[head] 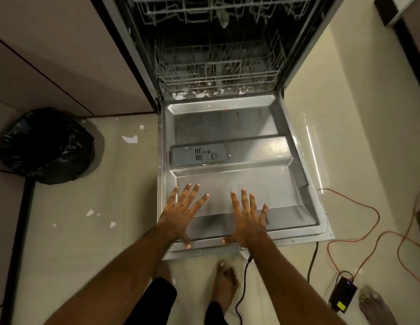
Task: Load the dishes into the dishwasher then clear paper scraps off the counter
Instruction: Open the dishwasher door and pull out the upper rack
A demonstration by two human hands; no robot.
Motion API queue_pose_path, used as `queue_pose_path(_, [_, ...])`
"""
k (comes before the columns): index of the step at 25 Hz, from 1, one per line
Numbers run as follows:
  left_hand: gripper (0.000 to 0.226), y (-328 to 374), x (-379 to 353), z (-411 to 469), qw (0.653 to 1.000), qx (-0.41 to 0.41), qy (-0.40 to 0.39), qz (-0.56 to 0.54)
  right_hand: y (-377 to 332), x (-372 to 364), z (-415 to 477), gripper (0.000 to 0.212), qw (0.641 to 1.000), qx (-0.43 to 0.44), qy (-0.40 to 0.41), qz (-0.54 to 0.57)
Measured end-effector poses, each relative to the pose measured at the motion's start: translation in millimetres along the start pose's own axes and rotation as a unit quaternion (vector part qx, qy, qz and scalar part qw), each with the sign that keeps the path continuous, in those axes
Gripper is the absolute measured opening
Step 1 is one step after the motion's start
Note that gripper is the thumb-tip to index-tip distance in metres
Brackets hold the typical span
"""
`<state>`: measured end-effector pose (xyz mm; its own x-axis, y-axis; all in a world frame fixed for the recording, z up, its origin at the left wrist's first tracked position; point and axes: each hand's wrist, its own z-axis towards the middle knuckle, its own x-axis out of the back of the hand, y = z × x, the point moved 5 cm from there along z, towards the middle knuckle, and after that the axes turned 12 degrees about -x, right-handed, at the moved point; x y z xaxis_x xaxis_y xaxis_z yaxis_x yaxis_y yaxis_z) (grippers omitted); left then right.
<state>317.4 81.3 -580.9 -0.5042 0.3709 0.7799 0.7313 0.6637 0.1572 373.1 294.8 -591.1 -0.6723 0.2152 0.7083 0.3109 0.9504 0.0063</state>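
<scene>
Dishwasher door (227,127) open, left hand (182,213), right hand (247,220) splayed above, scraps (181,95) behind

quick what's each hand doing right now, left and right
Left hand: open, fingers spread flat over the lowered dishwasher door, holding nothing.
Right hand: open, fingers straight over the same door, holding nothing.

No legible text. Dispenser (197,156) on the dishwasher door (251,184), just past the left hand (181,214) fingertips: tiny marks, unreadable. Yellow label (341,307) on the black box (344,292), right of the right hand (247,221): blurred.
</scene>
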Motion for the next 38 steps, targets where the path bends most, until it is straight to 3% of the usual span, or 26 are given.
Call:
queue_pose_path(6, [0.164,12.4,-41.0,13.1,0.999,0.024,0.019,0.035,-5.7,-47.0,12.2,0.156,0.995,-0.018,0.096,-0.033])
queue_pose_path(14, [0.143,20.2,-52.2,20.3,0.998,-0.031,0.05,0.002,-15.1,-60.5,12.9,0.15,0.992,-0.024,0.127,-0.013])
queue_pose_path(19, [0.131,-10.4,26.2,14.4,0.995,-0.018,0.102,-0.012,-30.4,33.1,7.6,0.143,0.987,-0.034,0.158,-0.011])
queue_pose_path(25, [0.114,-75.1,180.2,25.6,0.98,-0.012,0.198,0.028,-71.1,196.6,13.0,0.132,0.977,-0.018,0.21,0.032])
queue_pose_path(32, [0.113,-173.8,389.4,47.5,0.935,0.055,0.344,0.071,-118.7,378.2,48.8,0.147,0.959,-0.014,0.275,0.062])
queue_pose_path(38, [0.115,-242.3,428.3,55.5,0.948,0.124,0.291,-0.036,-146.1,465.2,75.2,0.155,0.966,0.007,0.255,0.051])
